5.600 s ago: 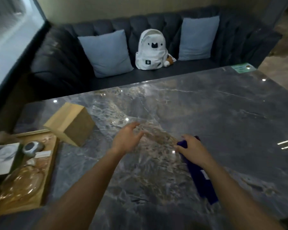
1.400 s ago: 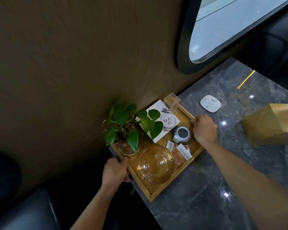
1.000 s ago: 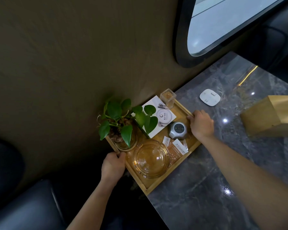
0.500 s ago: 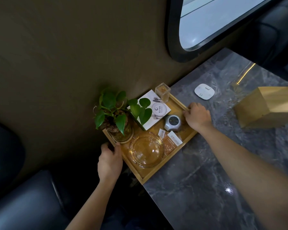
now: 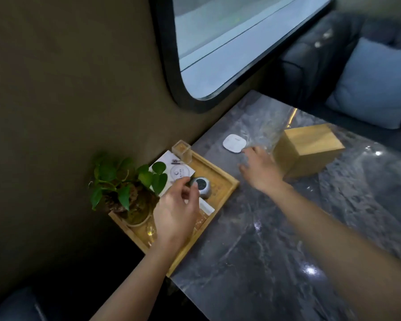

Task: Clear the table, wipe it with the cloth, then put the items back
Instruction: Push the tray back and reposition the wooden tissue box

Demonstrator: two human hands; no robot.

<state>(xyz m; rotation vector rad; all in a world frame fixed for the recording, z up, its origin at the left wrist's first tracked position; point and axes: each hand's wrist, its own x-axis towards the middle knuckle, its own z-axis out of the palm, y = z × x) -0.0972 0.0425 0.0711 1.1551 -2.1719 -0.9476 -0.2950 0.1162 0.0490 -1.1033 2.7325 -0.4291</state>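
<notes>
A wooden tray [image 5: 227, 181] lies at the table's corner by the wall. It holds a potted green plant [image 5: 125, 179], a white card [image 5: 171, 170], a small clear container [image 5: 182, 151], a round grey gadget [image 5: 204, 185] and sachets. My left hand [image 5: 176, 214] hovers over the tray with its fingertips at the gadget's left edge, covering most of a glass dish [image 5: 149, 230]. My right hand [image 5: 262, 167] is spread open above the grey marble table [image 5: 264, 239], between the tray and a wooden box [image 5: 308, 149]. The cloth is out of view.
A white square pad [image 5: 233, 143] lies on the table just beyond my right fingertips. A dark wall and a rounded window [image 5: 229, 42] run along the table's left side. A dark sofa with a blue cushion [image 5: 375, 86] sits behind the table.
Both hands have let go of the tray's edges. My left hand has moved over the tray to the grey gadget, and my right hand has lifted off toward the white pad.
</notes>
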